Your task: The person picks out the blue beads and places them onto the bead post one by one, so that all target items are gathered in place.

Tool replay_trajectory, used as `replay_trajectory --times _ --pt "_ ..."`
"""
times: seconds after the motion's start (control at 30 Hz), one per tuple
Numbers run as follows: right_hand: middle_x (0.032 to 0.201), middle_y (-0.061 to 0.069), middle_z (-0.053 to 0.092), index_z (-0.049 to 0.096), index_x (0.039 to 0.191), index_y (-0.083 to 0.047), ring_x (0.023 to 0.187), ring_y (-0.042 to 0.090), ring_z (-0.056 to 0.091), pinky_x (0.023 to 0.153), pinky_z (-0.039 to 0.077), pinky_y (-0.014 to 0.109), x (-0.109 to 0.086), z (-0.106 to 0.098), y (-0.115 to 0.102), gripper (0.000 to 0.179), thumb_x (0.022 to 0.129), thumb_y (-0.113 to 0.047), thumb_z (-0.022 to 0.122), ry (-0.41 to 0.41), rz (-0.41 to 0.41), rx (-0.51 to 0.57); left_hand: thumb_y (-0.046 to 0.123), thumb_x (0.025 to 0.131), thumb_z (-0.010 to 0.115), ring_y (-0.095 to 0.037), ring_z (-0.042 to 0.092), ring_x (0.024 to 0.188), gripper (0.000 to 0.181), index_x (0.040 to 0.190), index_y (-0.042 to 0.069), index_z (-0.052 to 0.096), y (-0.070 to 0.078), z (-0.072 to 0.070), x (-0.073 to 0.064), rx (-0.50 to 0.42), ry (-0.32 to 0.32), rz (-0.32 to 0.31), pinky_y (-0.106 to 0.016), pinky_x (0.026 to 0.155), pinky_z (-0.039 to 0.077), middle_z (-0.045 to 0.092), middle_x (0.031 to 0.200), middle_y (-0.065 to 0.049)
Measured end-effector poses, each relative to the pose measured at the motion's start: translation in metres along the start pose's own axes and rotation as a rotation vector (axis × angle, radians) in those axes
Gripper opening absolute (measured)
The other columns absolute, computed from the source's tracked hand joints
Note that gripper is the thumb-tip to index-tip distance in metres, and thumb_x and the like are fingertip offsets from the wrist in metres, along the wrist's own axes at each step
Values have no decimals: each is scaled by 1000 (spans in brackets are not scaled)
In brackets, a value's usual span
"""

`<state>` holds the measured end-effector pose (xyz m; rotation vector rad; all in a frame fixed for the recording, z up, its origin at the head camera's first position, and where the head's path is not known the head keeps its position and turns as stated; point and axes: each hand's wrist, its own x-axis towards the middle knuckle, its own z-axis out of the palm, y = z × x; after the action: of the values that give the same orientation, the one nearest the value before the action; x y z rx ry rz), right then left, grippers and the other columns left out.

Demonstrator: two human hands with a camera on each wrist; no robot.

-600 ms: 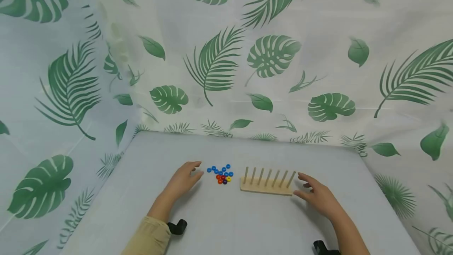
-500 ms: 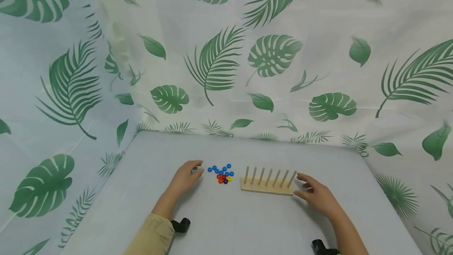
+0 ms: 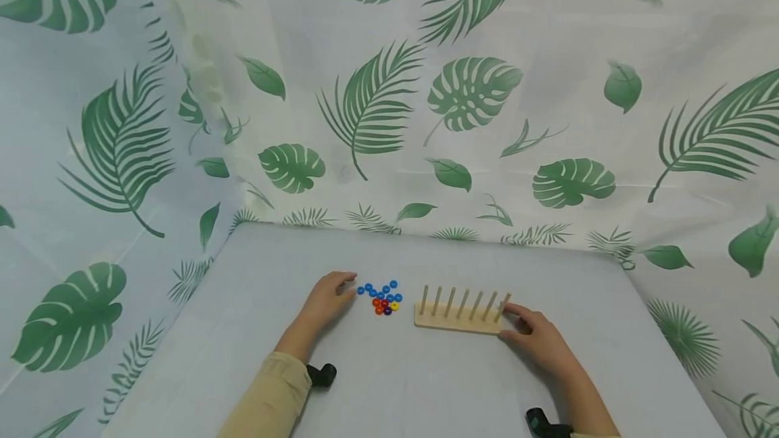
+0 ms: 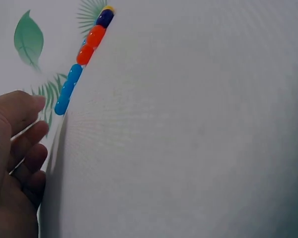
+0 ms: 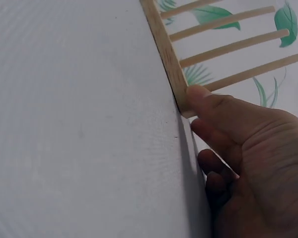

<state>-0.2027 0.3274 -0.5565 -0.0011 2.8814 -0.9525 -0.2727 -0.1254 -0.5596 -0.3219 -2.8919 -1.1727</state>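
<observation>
A wooden peg board (image 3: 456, 321) lies on the table, with several upright pegs in a row. My right hand (image 3: 538, 340) grips its right end, the thumb at the near corner and the fingers round the far side by the last peg. In the right wrist view the thumb (image 5: 203, 96) overlaps the board's end (image 5: 169, 59). Left of the board lies a cluster of small ring beads (image 3: 380, 295), blue, red, orange, yellow and dark purple. My left hand (image 3: 328, 297) is just left of the beads, its fingers loosely bent with nothing in them.
A white-covered table (image 3: 402, 384) carries everything. Behind and to the left hang white sheets (image 3: 377, 208) printed with green leaves. A black camera mount (image 3: 322, 375) sits on the left wrist, another black mount (image 3: 544, 424) on the right.
My left hand has moved slightly right, closer to the beads. My right hand has moved left onto the end of the peg board and taken hold of it.
</observation>
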Motion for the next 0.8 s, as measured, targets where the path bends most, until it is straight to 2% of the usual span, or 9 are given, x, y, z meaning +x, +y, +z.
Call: replay_trajectory --times 0.2,0.4,0.6,0.8 --pt "127 21 58 50 144 -14 114 36 56 96 46 57 -2 3 1 75 83 -50 74 6 -1 11 29 94 69 -29 54 128 39 131 18 64 -6 6 4 51 -24 20 -48 110 41 62 132 -7" --pt "127 19 58 48 146 -16 116 35 56 97 45 59 -1 6 2 79 82 -54 74 8 1 1 33 92 70 -28 55 125 38 129 22 66 -7 10 7 114 -38 19 -47 109 41 63 127 -4" --pt "120 17 60 51 143 -17 110 32 57 93 47 56 -1 6 2 71 84 -48 75 31 -29 -21 34 92 70 -25 57 120 32 122 23 69 -6 10 9 147 -31 13 -45 105 45 64 121 -1" --pt "119 17 59 52 143 -16 109 31 57 92 47 56 -3 6 1 72 83 -50 74 26 -14 -18 34 92 70 -24 59 115 28 117 23 71 -3 11 10 162 -7 8 -43 102 46 66 117 -1"
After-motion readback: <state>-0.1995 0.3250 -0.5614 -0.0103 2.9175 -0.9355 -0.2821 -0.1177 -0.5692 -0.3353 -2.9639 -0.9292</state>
